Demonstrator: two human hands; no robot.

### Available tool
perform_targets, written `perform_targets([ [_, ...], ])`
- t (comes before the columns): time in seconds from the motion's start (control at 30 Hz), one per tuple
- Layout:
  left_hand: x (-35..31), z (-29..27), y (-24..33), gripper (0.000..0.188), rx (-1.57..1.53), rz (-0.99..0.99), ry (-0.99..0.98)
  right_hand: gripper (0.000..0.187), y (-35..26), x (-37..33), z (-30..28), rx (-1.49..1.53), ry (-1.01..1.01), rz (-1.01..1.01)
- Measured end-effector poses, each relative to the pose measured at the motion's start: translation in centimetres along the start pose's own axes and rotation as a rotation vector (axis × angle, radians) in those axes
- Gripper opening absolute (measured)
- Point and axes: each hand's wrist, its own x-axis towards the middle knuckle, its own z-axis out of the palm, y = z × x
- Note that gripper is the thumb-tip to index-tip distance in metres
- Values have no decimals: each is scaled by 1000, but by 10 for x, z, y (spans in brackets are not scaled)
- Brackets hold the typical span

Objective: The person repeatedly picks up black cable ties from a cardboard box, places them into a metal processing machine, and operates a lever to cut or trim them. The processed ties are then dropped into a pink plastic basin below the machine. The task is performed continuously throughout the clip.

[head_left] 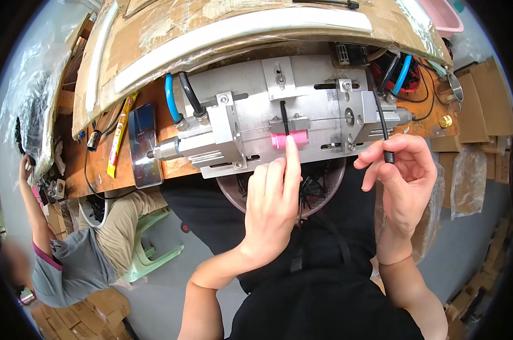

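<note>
Black clothing (307, 300) on the wearer's body fills the lower middle of the head view, with 2 bare forearms reaching up past it. The left hand (272, 204) has its index finger stretched straight, the tip at the lower end of a fixed rod (285, 116), black and slim, beside a pink piece (299, 137); its other fingers are bent, and I cannot tell whether they hold anything. The right hand (406, 175) pinches a held rod (383, 124), also black, near its lower end between thumb and fingers, its upper part overlapping the right side of the metal fixture (318, 71). The fixed rod lies over the middle of that fixture, below a metal block at the far edge.

Blue and black tubes stand at both ends of the fixture. Beneath its near edge, a basin (337, 190) contains more black rods. On the brown tabletop (98, 164), left of the fixture, lie a phone (145, 144) and a yellow packet (120, 136). Cardboard (211, 34) spans the far side. At left, a person in a grey shirt (78, 266) sits on a green stool (148, 255).
</note>
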Motion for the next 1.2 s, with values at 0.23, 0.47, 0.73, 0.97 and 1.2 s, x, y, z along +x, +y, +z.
perform_targets([
  [0.23,6,9,2,69,66,21,-50,27,4,-3,3,-114,2,-67],
  [0.47,6,-7,4,68,-96,-72,-111,54,35,-22,22,-799,-124,-264],
  [0.73,-19,-28,4,74,-240,-184,-90,65,65,-17,32,-918,-335,-325],
  [0.97,-17,-43,-4,70,-264,-161,-120,66,48,-10,41,-953,-411,-185],
  [1.2,101,-95,-81,53,-143,105,152,61,-20,120,43,-1088,-353,-585],
])
